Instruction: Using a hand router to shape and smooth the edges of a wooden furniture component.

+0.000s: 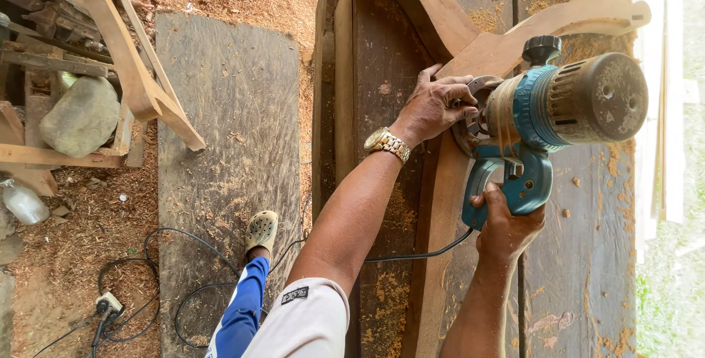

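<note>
Dark plank surface (pixel 580 255) and sawdust-strewn floor (pixel 66 255) are seen beneath the hands. Teal router (pixel 551 116) is held on a curved wooden piece (pixel 440 204): left hand (pixel 435 108) is clasped around its base, right hand (pixel 507 229) is clenched on the handle.

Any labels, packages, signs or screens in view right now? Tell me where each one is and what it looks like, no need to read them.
Small patch label: on the light sleeve at the bottom centre, a black rectangle with pale marks.
Clear plastic bottle: lying on the sawdust at the far left, no label visible.
No signs or screens in view.
</note>
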